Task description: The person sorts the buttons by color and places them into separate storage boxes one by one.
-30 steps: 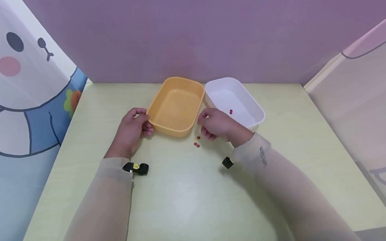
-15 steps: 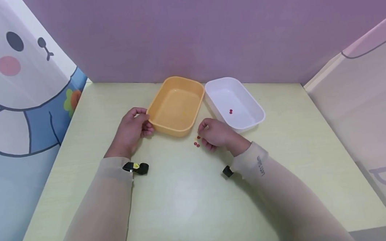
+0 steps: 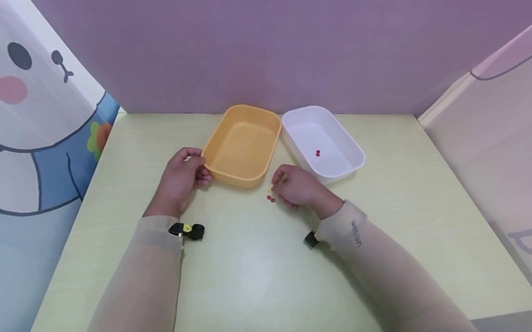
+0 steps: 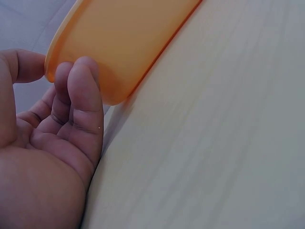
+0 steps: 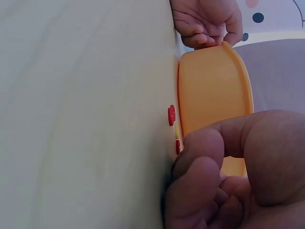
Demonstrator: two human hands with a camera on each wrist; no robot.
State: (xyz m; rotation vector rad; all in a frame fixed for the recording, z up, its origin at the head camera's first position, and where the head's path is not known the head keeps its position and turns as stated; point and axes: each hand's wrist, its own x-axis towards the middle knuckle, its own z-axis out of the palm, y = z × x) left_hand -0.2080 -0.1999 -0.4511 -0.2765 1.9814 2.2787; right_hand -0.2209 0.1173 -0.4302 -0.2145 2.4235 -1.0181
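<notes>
My left hand pinches the near left rim of an orange plastic basin, thumb on one side and fingers at the outer wall. Low over the table, my right hand has its curled thumb and index fingertips right at a small red disc, which looks like a button. Whether they grip it I cannot tell. Beside it lie a small yellow disc and two more red discs. A white plastic basin holds two red discs. Faint yellow spots show on the orange basin's floor.
Both basins stand side by side on the pale table, close to the purple back wall. A rabbit-printed panel borders the left side, and a pale panel the right.
My right hand has come down from between the two basins towards me, to the discs on the table, and now covers most of the farthest red one. My left hand stays at the orange rim.
</notes>
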